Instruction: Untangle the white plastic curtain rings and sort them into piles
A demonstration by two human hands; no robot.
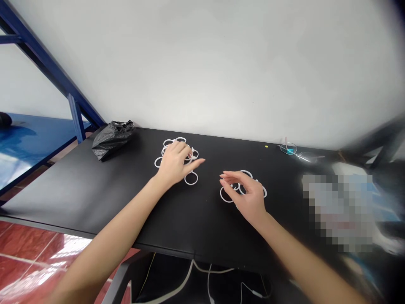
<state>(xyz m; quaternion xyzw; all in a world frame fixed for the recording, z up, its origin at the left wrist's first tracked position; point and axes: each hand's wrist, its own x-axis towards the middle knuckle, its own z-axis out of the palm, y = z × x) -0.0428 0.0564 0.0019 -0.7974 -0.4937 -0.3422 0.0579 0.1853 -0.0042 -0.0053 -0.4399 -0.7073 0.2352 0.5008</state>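
My left hand (174,164) reaches over a cluster of thin white rings (191,184), palm down, with the thumb stretched out to the right. Its fingertips are partly hidden, and whether they touch the rings cannot be told. To the right, my right hand (248,192) is curved in a loose C, thumb and fingertips close together but with a small gap and nothing visible between them. Behind and under it lies a second, smaller group of white rings (226,202), partly covered by the hand. The rings seem joined to small white pieces, too small to make out.
A crumpled black plastic bag (114,137) lies at the back left of the black table (190,223). Eyeglasses (288,148) rest near the wall. At right is a blurred, pixelated item (341,207). Pale cables (186,280) hang below the front edge. A blue metal frame (53,63) stands left.
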